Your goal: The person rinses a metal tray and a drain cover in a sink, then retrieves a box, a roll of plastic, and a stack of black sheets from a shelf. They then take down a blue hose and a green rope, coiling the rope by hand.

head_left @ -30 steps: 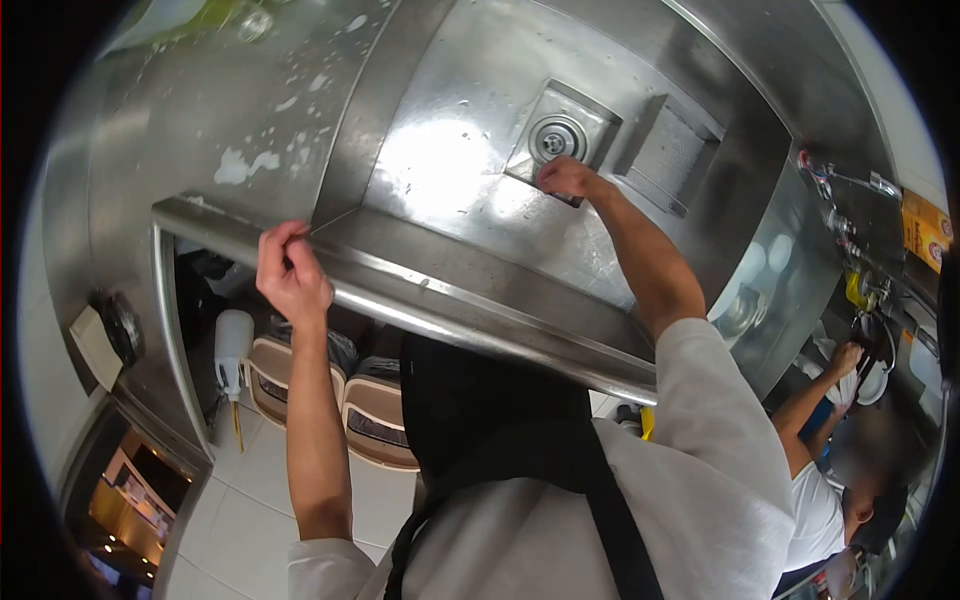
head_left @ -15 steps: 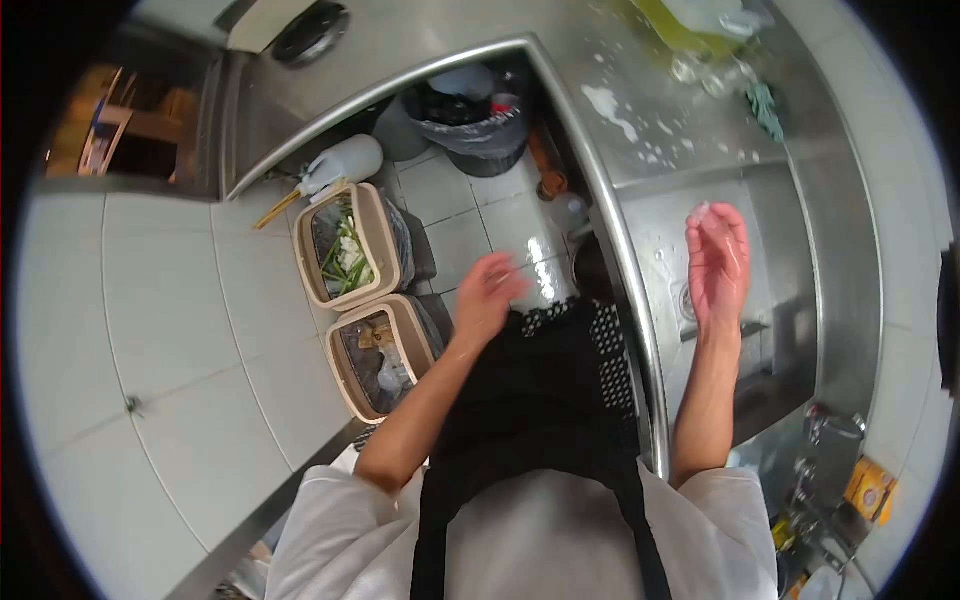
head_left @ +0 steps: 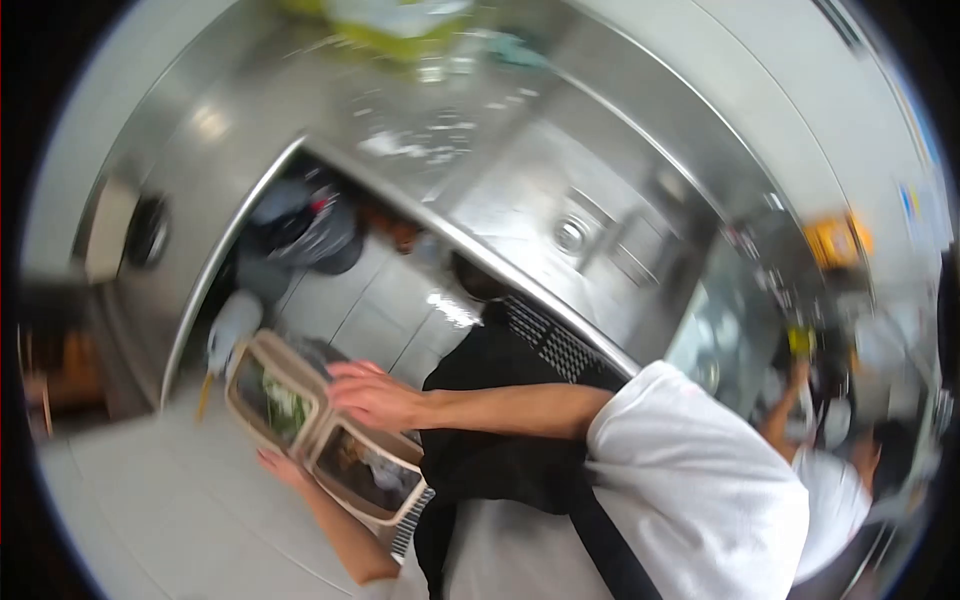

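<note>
My right hand (head_left: 372, 395) reaches across my body, palm down, over the near ends of two beige bins. Its fingers are stretched out and slightly blurred, and nothing shows in them. One beige bin (head_left: 292, 362) holds green and white vegetable scraps (head_left: 287, 400). The other beige bin (head_left: 345, 491), just below my right hand, has a dark liner with brown and clear plastic waste (head_left: 385, 472). My left hand (head_left: 286, 468) is beside the bins on the wall side, fingers extended near the rim of the first bin.
A steel sink (head_left: 540, 200) with a drain is at upper right, its counter edge (head_left: 480, 255) running diagonally. A lined black bin (head_left: 325, 240) and a white jug (head_left: 235, 325) stand under the counter. Another person (head_left: 830, 500) is at far right.
My view has turned toward the right. My right hand has left the sink area and swung across to the bins; my left hand has moved down to their outer side.
</note>
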The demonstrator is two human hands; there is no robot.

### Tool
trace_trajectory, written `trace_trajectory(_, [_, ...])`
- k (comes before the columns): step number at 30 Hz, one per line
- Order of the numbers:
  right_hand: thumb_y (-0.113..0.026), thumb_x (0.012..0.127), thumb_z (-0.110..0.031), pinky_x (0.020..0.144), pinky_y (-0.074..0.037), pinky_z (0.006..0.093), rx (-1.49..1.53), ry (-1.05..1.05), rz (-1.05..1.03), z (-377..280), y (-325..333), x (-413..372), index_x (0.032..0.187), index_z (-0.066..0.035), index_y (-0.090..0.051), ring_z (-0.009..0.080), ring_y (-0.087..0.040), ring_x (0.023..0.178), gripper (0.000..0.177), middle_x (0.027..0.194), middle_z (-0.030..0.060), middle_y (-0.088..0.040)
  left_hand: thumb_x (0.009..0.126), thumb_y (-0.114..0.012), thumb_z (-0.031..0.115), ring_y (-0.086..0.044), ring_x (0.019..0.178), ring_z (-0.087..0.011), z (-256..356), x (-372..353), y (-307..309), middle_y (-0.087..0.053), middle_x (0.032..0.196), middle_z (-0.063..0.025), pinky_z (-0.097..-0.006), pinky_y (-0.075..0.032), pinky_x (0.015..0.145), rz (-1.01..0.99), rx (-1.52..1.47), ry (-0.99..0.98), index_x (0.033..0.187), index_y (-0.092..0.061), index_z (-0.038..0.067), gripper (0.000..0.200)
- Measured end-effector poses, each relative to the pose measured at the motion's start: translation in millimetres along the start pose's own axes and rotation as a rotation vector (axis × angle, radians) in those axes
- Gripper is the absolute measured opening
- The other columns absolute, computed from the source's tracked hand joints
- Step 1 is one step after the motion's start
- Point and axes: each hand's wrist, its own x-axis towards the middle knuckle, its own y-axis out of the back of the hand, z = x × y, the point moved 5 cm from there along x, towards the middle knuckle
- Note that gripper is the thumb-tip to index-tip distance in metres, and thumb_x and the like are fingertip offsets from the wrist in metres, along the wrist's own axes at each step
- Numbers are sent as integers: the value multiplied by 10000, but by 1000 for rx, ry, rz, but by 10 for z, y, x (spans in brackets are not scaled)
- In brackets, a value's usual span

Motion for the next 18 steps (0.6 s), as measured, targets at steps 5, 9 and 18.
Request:
trace_trajectory(5, [-610, 941, -77, 913, -536, 372, 163, -686, 517, 452, 1920, -1816, 1111, -33, -704, 263, -681, 1007, 199, 1081, 133, -701, 1010, -510, 461, -560, 536, -199, -1172, -1068, -356, -649, 841, -120, -279, -467, 502, -382, 173, 482, 1323, -541, 101, 478])
trace_trajectory(9, [-617, 953, -74, 840, -514, 298, -372, -811, 1285, 656, 3555, -3598, 1073, -36, -711, 170, -652, 936, 157, 1029, 99, -711, 1042, -539, 384, -542, 515, -154, -1319, -1503, -1457, -666, 797, -101, -287, -432, 493, -1004, 97, 741, 1007, -624, 30, 366])
trace_trajectory(18, [-578, 940, -283, 679, -512, 350, 319, -1697, 2162, 1603, 2780, -8200, 1136, -45, -694, 189, -634, 854, 329, 971, 96, -697, 1004, -609, 100, -633, 829, -121, 2106, -4509, -4409, -691, 1140, -141, -260, -530, 693, -1647, 71, -389, 1167, -598, -18, 202])
